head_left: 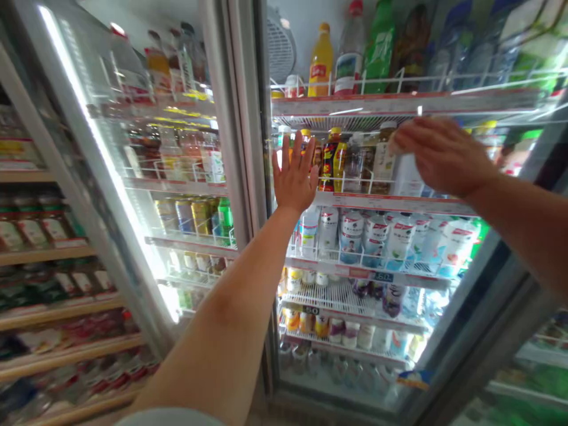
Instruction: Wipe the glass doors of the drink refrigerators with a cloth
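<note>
My left hand [294, 177] lies flat with its fingers spread against the glass of a drinks fridge door, near the door's left edge. My right hand [448, 155] is farther right at about the same height, its fingers bent and pressed together over what looks like a white cloth [407, 176]. The cloth is partly hidden by the hand and blurred. Behind the glass, between the hands, are a yellow-capped dark bottle [332, 158] and other drinks on the second shelf.
The fridge door's metal frame [249, 118] runs down left of my left hand. Inside, shelves hold an orange drink bottle [320, 62], a green bottle [380, 47] and white-labelled bottles [402, 236]. A second lit fridge stands left, beside shelves of jars [53, 219].
</note>
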Available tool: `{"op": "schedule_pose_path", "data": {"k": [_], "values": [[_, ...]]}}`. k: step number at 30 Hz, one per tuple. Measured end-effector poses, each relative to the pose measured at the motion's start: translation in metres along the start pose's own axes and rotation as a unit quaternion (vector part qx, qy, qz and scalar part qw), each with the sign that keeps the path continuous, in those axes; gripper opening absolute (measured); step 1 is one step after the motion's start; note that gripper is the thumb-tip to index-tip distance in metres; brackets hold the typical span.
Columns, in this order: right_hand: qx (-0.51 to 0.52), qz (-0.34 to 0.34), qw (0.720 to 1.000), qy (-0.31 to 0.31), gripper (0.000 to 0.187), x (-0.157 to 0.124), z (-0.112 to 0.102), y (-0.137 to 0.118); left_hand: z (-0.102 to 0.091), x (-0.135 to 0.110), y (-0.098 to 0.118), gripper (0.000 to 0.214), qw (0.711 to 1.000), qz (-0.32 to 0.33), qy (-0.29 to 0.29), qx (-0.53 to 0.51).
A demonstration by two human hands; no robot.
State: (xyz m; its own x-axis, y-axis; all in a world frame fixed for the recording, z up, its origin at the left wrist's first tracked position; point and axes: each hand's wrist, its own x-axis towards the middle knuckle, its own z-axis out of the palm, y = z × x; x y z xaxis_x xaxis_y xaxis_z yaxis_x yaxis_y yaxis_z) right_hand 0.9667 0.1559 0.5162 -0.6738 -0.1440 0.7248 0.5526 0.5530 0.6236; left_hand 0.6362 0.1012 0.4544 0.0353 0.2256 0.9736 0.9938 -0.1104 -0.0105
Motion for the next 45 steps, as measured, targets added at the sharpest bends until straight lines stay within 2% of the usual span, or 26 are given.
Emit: {"op": "schedule_pose_path", "data": {"k": [2,4,5,6,8,10,12,13,14,16,18,20,22,24,25,26,27,30,31,33,35,37,39,42,43,45], "values": [[-0.027,0.149,0.984,0.094,0.053,0.020,0.005,0.001,-0.001,-0.001,0.001,0.060,1.000,-0.001,-0.001,0.010],[-0.045,0.299,0.932,0.198,0.053,0.031,0.021,-0.010,-0.001,-0.002,0.002,0.059,1.000,-0.002,-0.004,0.012],[-0.046,0.343,0.909,0.234,0.055,0.034,0.030,-0.020,-0.001,-0.002,0.001,0.059,1.000,-0.002,-0.005,0.011],[-0.045,0.358,0.898,0.252,0.056,0.034,0.039,-0.031,-0.001,-0.002,0.001,0.059,1.000,-0.002,-0.004,0.010],[-0.039,0.289,0.929,0.226,0.056,0.032,0.053,-0.051,0.000,-0.002,0.000,0.058,1.000,0.001,0.000,0.001],[-0.030,0.139,0.977,0.158,0.055,0.029,0.057,-0.064,0.001,-0.003,-0.001,0.057,1.000,0.006,0.011,-0.012],[-0.010,0.024,0.994,0.104,0.056,0.026,0.055,-0.069,0.001,-0.003,-0.001,0.056,1.000,0.010,0.020,-0.021],[0.003,0.006,0.996,0.091,0.056,0.025,0.053,-0.068,0.001,-0.003,-0.001,0.056,0.999,0.011,0.022,-0.023],[0.013,0.017,0.996,0.091,0.055,0.025,0.053,-0.067,0.001,-0.003,-0.001,0.056,0.999,0.010,0.021,-0.024],[0.008,0.115,0.983,0.141,0.054,0.025,0.053,-0.062,0.001,-0.003,-0.001,0.056,1.000,0.009,0.014,-0.025],[-0.027,0.231,0.949,0.214,0.054,0.025,0.055,-0.059,0.000,-0.003,-0.001,0.057,1.000,0.008,0.011,-0.024],[-0.051,0.277,0.926,0.253,0.055,0.025,0.056,-0.059,0.001,-0.003,-0.001,0.056,1.000,0.008,0.016,-0.017],[-0.045,0.214,0.950,0.221,0.054,0.024,0.056,-0.063,0.001,-0.003,-0.001,0.056,1.000,0.009,0.017,-0.006],[-0.030,0.109,0.983,0.145,0.052,0.024,0.055,-0.068,0.002,-0.003,-0.002,0.057,1.000,0.009,0.015,-0.003],[-0.027,0.079,0.990,0.113,0.052,0.024,0.054,-0.070,0.002,-0.003,-0.003,0.057,1.000,0.011,0.014,-0.007],[-0.030,0.080,0.991,0.099,0.051,0.024,0.053,-0.072,0.002,-0.003,-0.003,0.057,1.000,0.012,0.015,-0.013],[-0.038,0.111,0.988,0.103,0.051,0.025,0.053,-0.073,0.002,-0.003,-0.004,0.057,1.000,0.014,0.018,-0.019],[-0.078,0.264,0.943,0.186,0.054,0.026,0.052,-0.073,0.001,-0.003,-0.005,0.057,0.999,0.021,0.029,-0.026],[-0.086,0.283,0.934,0.198,0.055,0.026,0.052,-0.073,0.001,-0.002,-0.006,0.058,0.999,0.022,0.032,-0.027],[-0.081,0.247,0.952,0.160,0.056,0.025,0.051,-0.074,0.001,-0.001,-0.007,0.059,0.998,0.025,0.035,-0.037],[-0.052,0.160,0.983,0.072,0.056,0.025,0.051,-0.075,0.001,0.000,-0.009,0.060,0.997,0.030,0.041,-0.060],[-0.032,0.130,0.990,0.032,0.057,0.025,0.052,-0.075,0.003,0.002,-0.011,0.061,0.995,0.033,0.046,-0.078],[-0.041,0.198,0.976,0.082,0.058,0.027,0.055,-0.073,0.005,0.003,-0.013,0.062,0.994,0.030,0.047,-0.092],[-0.083,0.325,0.920,0.202,0.059,0.029,0.058,-0.069,0.006,0.005,-0.013,0.063,0.993,0.014,0.040,-0.114],[-0.094,0.326,0.916,0.214,0.059,0.028,0.057,-0.069,0.007,0.006,-0.013,0.064,0.992,0.008,0.038,-0.123],[-0.099,0.244,0.950,0.166,0.058,0.027,0.055,-0.071,0.007,0.006,-0.013,0.067,0.990,-0.001,0.028,-0.137]]}}
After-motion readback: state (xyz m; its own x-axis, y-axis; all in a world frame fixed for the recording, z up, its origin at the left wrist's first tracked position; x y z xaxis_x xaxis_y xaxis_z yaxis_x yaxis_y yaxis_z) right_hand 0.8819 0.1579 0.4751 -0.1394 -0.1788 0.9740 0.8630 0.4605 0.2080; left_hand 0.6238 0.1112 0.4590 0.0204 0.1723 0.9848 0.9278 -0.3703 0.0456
